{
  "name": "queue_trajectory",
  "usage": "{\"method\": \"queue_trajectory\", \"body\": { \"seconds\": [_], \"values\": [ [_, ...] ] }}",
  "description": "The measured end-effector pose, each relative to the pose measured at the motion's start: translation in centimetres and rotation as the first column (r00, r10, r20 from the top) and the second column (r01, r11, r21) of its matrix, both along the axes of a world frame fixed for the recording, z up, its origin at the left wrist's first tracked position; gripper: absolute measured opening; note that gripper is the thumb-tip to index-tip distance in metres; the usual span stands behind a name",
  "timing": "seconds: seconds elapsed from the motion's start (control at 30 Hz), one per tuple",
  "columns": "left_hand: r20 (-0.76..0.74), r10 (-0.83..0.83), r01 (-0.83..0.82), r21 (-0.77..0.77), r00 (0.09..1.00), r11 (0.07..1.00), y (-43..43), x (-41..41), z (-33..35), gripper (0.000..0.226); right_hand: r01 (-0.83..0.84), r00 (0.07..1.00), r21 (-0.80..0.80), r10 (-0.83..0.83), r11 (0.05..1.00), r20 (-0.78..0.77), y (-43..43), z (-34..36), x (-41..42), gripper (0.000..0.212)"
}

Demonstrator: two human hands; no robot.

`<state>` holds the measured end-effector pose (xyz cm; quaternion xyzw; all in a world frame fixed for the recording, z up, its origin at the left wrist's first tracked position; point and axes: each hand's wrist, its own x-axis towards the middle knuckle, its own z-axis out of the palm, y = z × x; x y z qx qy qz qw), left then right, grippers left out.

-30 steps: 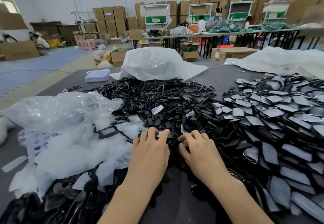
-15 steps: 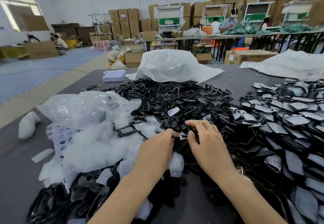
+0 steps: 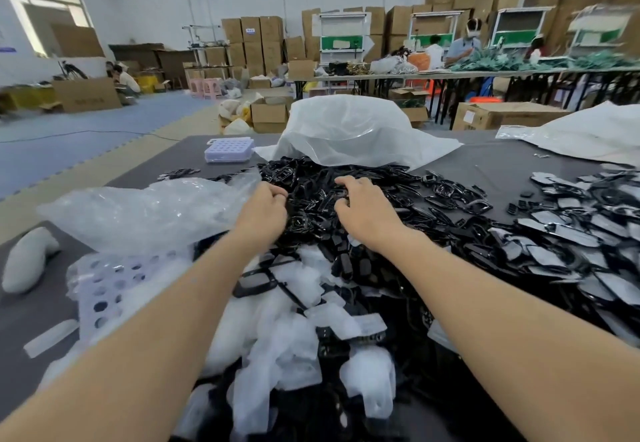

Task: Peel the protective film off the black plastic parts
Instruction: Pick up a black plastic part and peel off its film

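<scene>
Reaching into black parts (image 3: 311,206) | left hand (image 3: 265,211), right hand (image 3: 367,211) curled | grip contents hidden, cannot tell

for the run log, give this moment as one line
left hand | right hand | both in black parts pile | grip unclear

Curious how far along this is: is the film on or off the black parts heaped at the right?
On: the right heap shows pale grey sheets over the black faces; the middle heap looks bare and glossy.

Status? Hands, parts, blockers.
Left hand and right hand both curled into black parts pile, grip unclear. No part lifted clear. Film scraps heaped near side, clear bag at left.
</scene>
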<state>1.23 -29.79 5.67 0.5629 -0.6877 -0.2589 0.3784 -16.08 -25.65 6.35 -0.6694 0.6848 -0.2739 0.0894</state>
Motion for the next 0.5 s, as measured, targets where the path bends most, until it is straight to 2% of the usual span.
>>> {"method": "queue_trajectory", "body": {
  "seconds": [0.1, 0.2, 0.3, 0.5],
  "values": [
    [0.135, 0.049, -0.062, 0.089, 0.990, 0.994, -5.7, 0.9, -0.2, 0.019, 0.046, 0.998, 0.077, -0.043, 0.996, -0.037, -4.7, -0.2, -1.5, 0.054],
    [0.254, 0.002, -0.040, 0.147, 0.967, 0.988, -9.4, 1.1, -0.9, 0.025, 0.171, 0.983, 0.181, -0.154, 0.969, -0.102, -8.6, -1.8, -3.1, 0.060],
    [0.337, -0.029, -0.026, 0.159, 0.941, 0.987, -12.2, 1.1, -2.1, 0.025, 0.268, 0.963, 0.273, -0.251, 0.924, -0.096, -11.8, -4.3, -4.7, 0.067],
    [0.383, -0.038, -0.005, 0.110, 0.923, 0.994, -14.7, -1.0, -3.7, 0.024, 0.199, 0.979, 0.180, -0.189, 0.963, -0.073, -14.9, -5.9, -6.4, 0.057]
  ]
}}
